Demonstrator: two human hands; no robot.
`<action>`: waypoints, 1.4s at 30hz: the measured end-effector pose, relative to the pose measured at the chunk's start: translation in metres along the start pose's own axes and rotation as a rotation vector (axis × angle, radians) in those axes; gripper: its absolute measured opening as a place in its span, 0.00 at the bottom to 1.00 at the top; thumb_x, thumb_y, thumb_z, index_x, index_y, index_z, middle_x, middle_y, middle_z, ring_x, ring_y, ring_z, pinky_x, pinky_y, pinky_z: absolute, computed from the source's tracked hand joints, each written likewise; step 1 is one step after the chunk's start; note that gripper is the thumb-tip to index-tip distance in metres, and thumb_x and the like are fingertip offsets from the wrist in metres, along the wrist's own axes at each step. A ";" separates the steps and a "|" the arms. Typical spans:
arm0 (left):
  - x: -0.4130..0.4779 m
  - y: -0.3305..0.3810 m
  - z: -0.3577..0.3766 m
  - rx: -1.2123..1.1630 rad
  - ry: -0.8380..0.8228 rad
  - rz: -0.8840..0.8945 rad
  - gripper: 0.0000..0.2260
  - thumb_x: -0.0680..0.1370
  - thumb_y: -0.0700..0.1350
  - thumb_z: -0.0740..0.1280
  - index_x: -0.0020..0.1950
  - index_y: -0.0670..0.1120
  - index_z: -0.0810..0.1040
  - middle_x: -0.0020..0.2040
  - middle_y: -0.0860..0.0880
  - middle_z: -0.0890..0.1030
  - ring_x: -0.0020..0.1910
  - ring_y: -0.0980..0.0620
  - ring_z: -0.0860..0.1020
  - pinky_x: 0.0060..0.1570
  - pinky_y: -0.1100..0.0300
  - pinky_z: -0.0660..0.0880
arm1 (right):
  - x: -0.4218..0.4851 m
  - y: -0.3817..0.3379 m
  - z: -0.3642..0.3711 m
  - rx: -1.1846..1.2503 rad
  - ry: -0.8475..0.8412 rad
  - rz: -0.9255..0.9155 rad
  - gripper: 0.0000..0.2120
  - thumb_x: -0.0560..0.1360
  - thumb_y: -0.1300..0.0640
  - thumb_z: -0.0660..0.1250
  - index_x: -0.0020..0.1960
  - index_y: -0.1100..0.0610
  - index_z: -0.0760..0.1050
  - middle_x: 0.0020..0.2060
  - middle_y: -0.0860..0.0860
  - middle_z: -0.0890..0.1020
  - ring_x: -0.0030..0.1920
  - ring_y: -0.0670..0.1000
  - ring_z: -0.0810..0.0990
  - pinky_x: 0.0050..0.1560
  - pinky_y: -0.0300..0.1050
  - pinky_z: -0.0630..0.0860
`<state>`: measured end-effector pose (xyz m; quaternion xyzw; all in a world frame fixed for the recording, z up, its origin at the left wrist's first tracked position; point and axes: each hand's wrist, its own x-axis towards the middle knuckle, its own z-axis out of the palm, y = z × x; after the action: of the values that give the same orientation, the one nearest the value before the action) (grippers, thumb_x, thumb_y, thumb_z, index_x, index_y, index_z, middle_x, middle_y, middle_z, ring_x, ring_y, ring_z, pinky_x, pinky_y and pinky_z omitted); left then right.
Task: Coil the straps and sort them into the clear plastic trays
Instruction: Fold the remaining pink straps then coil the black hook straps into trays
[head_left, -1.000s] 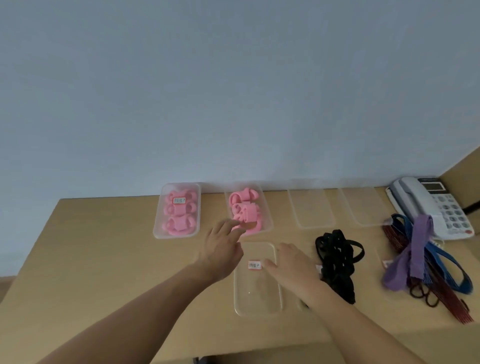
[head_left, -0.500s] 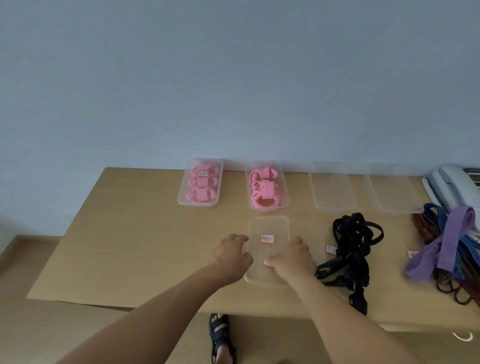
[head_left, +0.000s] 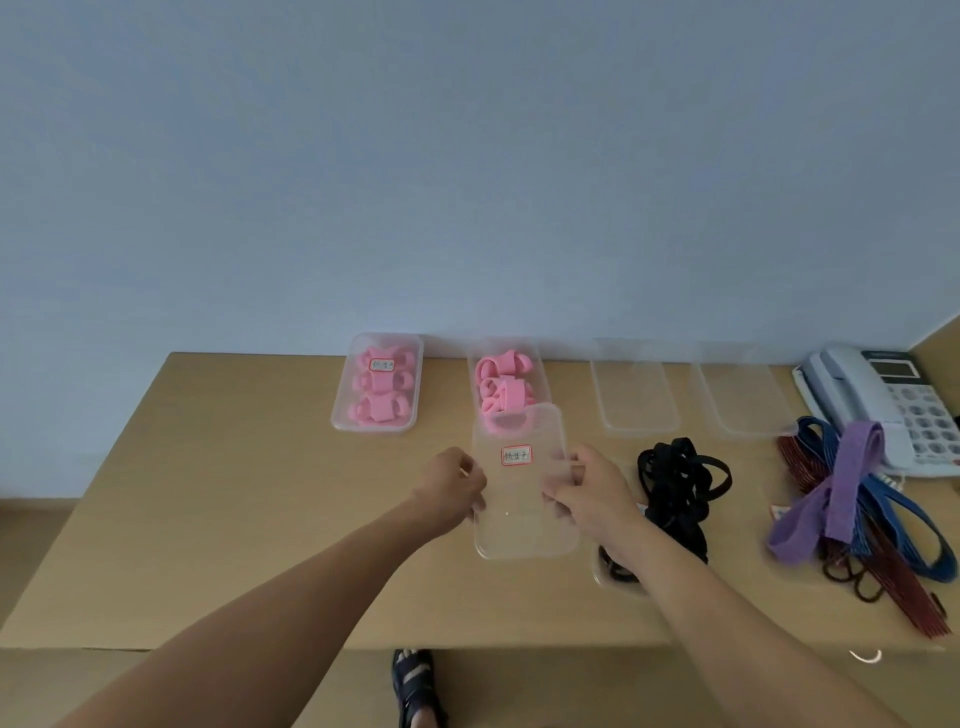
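Both hands have raised the labelled clear tray (head_left: 519, 525) off the tabletop (head_left: 234, 493), where it lay flat half a second ago; its far end now overlaps the near end of the second pink-filled tray.

At the far left, a closed clear tray (head_left: 340, 415) holds coiled pink straps (head_left: 376, 410). A red-bordered label (head_left: 382, 365) sits on top of it, its writing too blurred to read. The left hand (head_left: 451, 486) pinches the left long edge of the labelled clear tray with curled fingers. That tray's own red-bordered sticker (head_left: 516, 455) carries handwritten marks that cannot be made out. Behind it, the second tray (head_left: 540, 364) holds looser pink coils (head_left: 501, 387). The right hand (head_left: 592, 493) grips the right long edge, thumb on top.

Further right, two empty clear trays (head_left: 635, 389) (head_left: 740, 395) stand side by side against the wall. In front of them lies a tangle of black straps (head_left: 675, 483), which runs down just beside the right wrist. Another clear tray (head_left: 618, 577) shows partly under that wrist, with something dark in it.

Near the right edge, a purple strap (head_left: 847, 478) lies over blue straps (head_left: 893, 514) and dark red straps (head_left: 883, 587). A white desk telephone (head_left: 857, 395) stands behind that pile. A sandalled foot (head_left: 415, 686) shows below the tabletop's near edge.
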<state>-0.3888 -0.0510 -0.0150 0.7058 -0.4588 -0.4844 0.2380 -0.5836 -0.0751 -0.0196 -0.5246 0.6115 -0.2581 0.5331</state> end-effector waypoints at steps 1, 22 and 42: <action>0.004 0.004 -0.004 -0.023 0.008 0.017 0.04 0.80 0.39 0.59 0.49 0.40 0.72 0.35 0.43 0.82 0.28 0.48 0.77 0.28 0.62 0.73 | 0.002 -0.005 -0.002 0.006 0.011 0.000 0.11 0.73 0.61 0.71 0.51 0.49 0.73 0.31 0.51 0.82 0.25 0.46 0.76 0.28 0.35 0.70; 0.130 0.057 -0.059 0.462 0.056 0.118 0.14 0.79 0.47 0.55 0.34 0.46 0.68 0.39 0.44 0.81 0.37 0.45 0.79 0.33 0.55 0.71 | 0.129 -0.095 0.002 -0.849 0.212 -0.030 0.23 0.80 0.39 0.54 0.38 0.54 0.74 0.36 0.53 0.81 0.41 0.57 0.78 0.35 0.44 0.66; 0.161 0.045 -0.029 0.451 0.149 -0.052 0.15 0.80 0.48 0.56 0.34 0.47 0.66 0.33 0.49 0.75 0.35 0.44 0.74 0.29 0.57 0.67 | 0.189 -0.047 -0.003 -0.620 0.217 -0.007 0.23 0.75 0.31 0.59 0.49 0.52 0.73 0.46 0.49 0.82 0.50 0.56 0.81 0.44 0.47 0.73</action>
<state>-0.3636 -0.2163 -0.0421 0.7866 -0.5182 -0.3222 0.0947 -0.5462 -0.2637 -0.0496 -0.6335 0.7124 -0.1157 0.2790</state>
